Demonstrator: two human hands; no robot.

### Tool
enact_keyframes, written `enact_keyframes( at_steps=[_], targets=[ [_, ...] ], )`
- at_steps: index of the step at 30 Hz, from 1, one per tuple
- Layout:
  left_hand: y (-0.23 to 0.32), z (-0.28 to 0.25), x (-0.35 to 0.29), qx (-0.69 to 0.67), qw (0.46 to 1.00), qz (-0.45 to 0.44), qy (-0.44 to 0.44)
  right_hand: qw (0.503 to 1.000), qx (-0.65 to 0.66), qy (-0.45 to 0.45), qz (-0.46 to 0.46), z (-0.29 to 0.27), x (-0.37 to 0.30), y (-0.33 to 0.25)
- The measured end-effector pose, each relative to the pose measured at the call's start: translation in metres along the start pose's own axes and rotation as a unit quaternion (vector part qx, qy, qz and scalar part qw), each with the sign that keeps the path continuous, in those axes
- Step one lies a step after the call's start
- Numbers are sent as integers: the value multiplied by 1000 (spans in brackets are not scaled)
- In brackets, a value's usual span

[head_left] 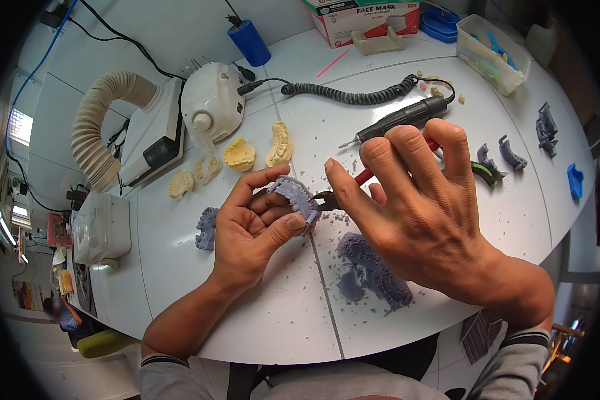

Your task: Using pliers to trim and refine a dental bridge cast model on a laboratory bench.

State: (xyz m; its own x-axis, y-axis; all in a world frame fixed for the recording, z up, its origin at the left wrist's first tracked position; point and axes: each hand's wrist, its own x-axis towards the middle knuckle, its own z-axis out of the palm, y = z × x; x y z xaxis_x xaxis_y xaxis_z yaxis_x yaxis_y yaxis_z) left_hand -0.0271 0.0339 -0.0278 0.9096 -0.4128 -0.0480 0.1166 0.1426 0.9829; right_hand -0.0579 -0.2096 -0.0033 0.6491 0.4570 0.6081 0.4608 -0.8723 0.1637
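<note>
While poised over a white worktop [260, 327], near a crumbled grey-purple heap [382, 277] amid scattered crumbs [341, 217], pinching a dental arch model [293, 195] between thumb and curled fingers of the left hand [247, 223]; in the right hand [417, 213], gripping red-handled nippers [327, 201], with dark tips at the model's right edge. Just left of the left hand, can see a second grey-purple piece [207, 229]. Farther out, can make out yellowish dental casts [239, 155], then a black handpiece [401, 119] with a coiled cord [353, 95] running to a white control unit [213, 100]. At the back, can spot a mask carton [343, 25] and a translucent bin [483, 61] holding blue items [500, 48].
</note>
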Motion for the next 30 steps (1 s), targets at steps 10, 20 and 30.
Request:
enact_keyframes(
  at_steps=[10, 20, 30],
  targets=[
    [1, 1, -2, -3, 1000, -16, 11, 1000, -8, 18, -19, 6, 0, -6],
    [-2, 0, -4, 45, 998, -3, -41, 999, 7, -17, -28, 5, -2, -3],
    [3, 6, -4, 68, 997, -14, -35, 997, 14, -62, -44, 0, -3, 2]
  ],
)
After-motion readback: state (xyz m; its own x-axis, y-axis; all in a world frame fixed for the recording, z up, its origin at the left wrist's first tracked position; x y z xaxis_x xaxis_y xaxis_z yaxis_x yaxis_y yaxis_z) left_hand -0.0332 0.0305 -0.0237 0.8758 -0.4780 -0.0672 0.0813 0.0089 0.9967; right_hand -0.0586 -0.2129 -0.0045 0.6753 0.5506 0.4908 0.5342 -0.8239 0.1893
